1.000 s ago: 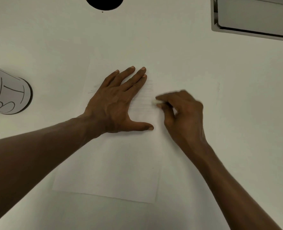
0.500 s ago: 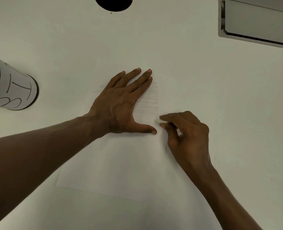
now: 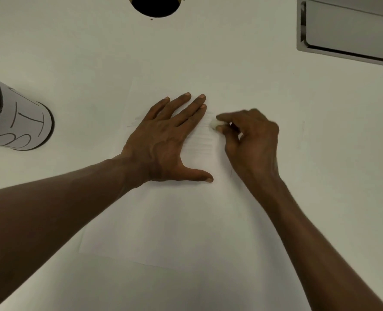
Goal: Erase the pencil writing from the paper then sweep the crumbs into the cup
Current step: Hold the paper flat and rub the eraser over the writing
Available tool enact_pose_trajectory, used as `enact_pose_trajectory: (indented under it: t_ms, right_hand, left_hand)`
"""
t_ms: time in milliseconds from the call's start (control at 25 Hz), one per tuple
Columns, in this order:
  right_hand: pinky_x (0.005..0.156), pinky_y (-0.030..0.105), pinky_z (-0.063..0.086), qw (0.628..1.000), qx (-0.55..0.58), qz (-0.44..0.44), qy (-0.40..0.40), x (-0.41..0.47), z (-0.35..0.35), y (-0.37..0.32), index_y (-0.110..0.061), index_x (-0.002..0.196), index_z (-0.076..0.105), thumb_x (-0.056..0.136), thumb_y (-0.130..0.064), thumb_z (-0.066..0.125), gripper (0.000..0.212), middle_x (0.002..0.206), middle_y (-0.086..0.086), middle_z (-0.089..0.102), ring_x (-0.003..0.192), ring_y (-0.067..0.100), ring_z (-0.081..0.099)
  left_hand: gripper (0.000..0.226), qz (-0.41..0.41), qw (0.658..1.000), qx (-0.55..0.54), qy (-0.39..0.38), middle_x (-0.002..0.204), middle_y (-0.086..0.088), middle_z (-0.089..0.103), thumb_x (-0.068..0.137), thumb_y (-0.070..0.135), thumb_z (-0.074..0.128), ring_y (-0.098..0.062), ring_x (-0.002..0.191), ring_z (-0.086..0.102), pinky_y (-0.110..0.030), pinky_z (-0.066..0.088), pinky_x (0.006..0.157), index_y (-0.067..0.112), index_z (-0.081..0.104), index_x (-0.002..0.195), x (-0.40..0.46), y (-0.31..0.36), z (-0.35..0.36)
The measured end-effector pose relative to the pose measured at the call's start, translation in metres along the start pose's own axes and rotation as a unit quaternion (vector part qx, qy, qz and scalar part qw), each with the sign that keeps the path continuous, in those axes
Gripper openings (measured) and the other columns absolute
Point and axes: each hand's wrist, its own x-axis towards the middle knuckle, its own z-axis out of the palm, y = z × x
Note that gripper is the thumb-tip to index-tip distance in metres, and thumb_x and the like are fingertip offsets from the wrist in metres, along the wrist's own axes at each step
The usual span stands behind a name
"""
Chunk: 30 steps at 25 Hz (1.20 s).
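A white sheet of paper [image 3: 163, 225] lies on the white table with faint pencil lines [image 3: 200, 142] near its upper part. My left hand [image 3: 166, 142] lies flat on the sheet with fingers spread, pressing it down. My right hand [image 3: 251, 140] pinches a small white eraser [image 3: 214, 124] between thumb and forefinger, its tip on the paper just right of my left fingertips. A white paper cup [image 3: 17, 122] with black line drawing and a dark inside stands at the far left, apart from the paper.
A round dark hole [image 3: 155, 5] opens in the table at the top centre. A grey metal recessed panel [image 3: 347, 32] sits at the top right. The table surface [image 3: 320, 131] is white all round the sheet.
My right hand with the eraser has moved up the paper, away from me, after a stroke down toward my left thumb. My left hand stays flat on the sheet.
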Motion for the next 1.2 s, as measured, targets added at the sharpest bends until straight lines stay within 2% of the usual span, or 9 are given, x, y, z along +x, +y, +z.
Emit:
enact_pose_trajectory:
  t_ms: [80, 200, 320, 400, 480, 600, 800, 960, 1200]
  right_hand:
    - [0.072, 0.029, 0.052, 1.000, 0.004, -0.009, -0.005, -0.007, -0.001, 0.003, -0.006, 0.091, 0.076, 0.083, -0.001, 0.073, 0.010, 0.085, 0.004, 0.075, 0.075, 0.021, 0.065]
    - [0.077, 0.023, 0.050, 0.999, -0.002, -0.011, -0.043, -0.057, -0.013, -0.007, -0.007, 0.091, 0.076, 0.080, 0.001, 0.076, 0.014, 0.088, 0.003, 0.075, 0.079, 0.017, 0.066]
    - [0.074, 0.018, 0.044, 1.000, -0.012, -0.009, -0.017, -0.017, -0.003, -0.002, -0.008, 0.091, 0.077, 0.081, -0.001, 0.075, 0.012, 0.084, 0.003, 0.075, 0.076, 0.019, 0.065]
    - [0.071, 0.024, 0.047, 1.000, -0.003, -0.007, 0.005, 0.015, 0.005, 0.002, -0.007, 0.091, 0.077, 0.083, -0.002, 0.073, 0.010, 0.082, 0.004, 0.075, 0.073, 0.021, 0.064]
    - [0.071, 0.028, 0.051, 1.000, 0.001, -0.017, -0.005, 0.002, 0.002, 0.007, -0.007, 0.092, 0.076, 0.083, -0.001, 0.073, 0.011, 0.084, 0.004, 0.075, 0.074, 0.020, 0.064]
    - [0.076, 0.016, 0.047, 0.999, -0.005, -0.016, -0.030, -0.044, -0.010, -0.001, -0.009, 0.092, 0.077, 0.081, -0.002, 0.077, 0.013, 0.086, 0.001, 0.075, 0.078, 0.015, 0.065]
    - [0.068, 0.029, 0.049, 1.000, 0.000, -0.003, 0.009, 0.027, 0.011, 0.005, -0.008, 0.093, 0.077, 0.084, -0.006, 0.072, 0.010, 0.079, 0.003, 0.074, 0.073, 0.021, 0.063]
    - [0.071, 0.019, 0.046, 1.000, -0.004, -0.013, -0.006, -0.017, 0.001, 0.005, -0.010, 0.092, 0.077, 0.083, -0.005, 0.075, 0.010, 0.083, -0.001, 0.074, 0.074, 0.012, 0.062]
    - [0.071, 0.020, 0.045, 1.000, 0.006, -0.001, 0.017, 0.020, 0.011, 0.014, -0.009, 0.093, 0.076, 0.087, -0.008, 0.073, 0.008, 0.083, 0.001, 0.075, 0.075, 0.016, 0.063]
  left_hand:
    - [0.136, 0.001, 1.000, -0.002, -0.002, 0.172, 0.001, 0.008, 0.064, 0.104, 0.033, -0.021, 0.159, 0.006, -0.045, 0.008, 0.129, 0.013, 0.016, 0.163, 0.000, 0.001, 0.000]
    - [0.136, 0.001, 1.000, 0.001, -0.007, 0.172, 0.001, 0.006, 0.064, 0.104, 0.032, -0.021, 0.159, 0.004, -0.045, 0.007, 0.129, 0.013, 0.014, 0.163, 0.001, -0.001, 0.000]
    - [0.136, -0.001, 1.000, 0.006, -0.012, 0.172, 0.001, 0.004, 0.064, 0.104, 0.031, -0.020, 0.159, 0.002, -0.045, 0.007, 0.129, 0.014, 0.013, 0.163, 0.000, 0.000, -0.001]
    - [0.135, 0.000, 1.000, 0.005, -0.011, 0.172, 0.001, 0.004, 0.064, 0.104, 0.030, -0.020, 0.159, 0.002, -0.046, 0.007, 0.129, 0.014, 0.013, 0.163, 0.000, 0.000, -0.001]
    - [0.136, 0.000, 1.000, 0.001, -0.013, 0.172, 0.002, 0.004, 0.064, 0.104, 0.030, -0.020, 0.159, 0.003, -0.045, 0.007, 0.129, 0.014, 0.013, 0.163, 0.001, 0.000, -0.001]
    - [0.136, -0.004, 1.000, 0.000, -0.016, 0.172, 0.002, 0.002, 0.063, 0.104, 0.029, -0.019, 0.159, 0.000, -0.043, 0.003, 0.129, 0.014, 0.011, 0.163, 0.000, -0.001, -0.002]
    - [0.135, -0.005, 1.000, -0.002, -0.013, 0.172, 0.003, 0.003, 0.064, 0.104, 0.028, -0.019, 0.159, 0.000, -0.045, 0.006, 0.129, 0.014, 0.013, 0.163, 0.000, 0.001, -0.001]
    - [0.135, -0.002, 1.000, 0.003, -0.021, 0.172, 0.001, 0.001, 0.065, 0.104, 0.030, -0.019, 0.159, -0.002, -0.044, 0.004, 0.129, 0.014, 0.011, 0.163, 0.001, -0.001, 0.000]
    - [0.134, -0.002, 1.000, -0.004, -0.019, 0.172, 0.003, 0.001, 0.065, 0.104, 0.030, -0.019, 0.159, -0.001, -0.044, 0.004, 0.129, 0.014, 0.011, 0.164, 0.001, 0.001, -0.001]
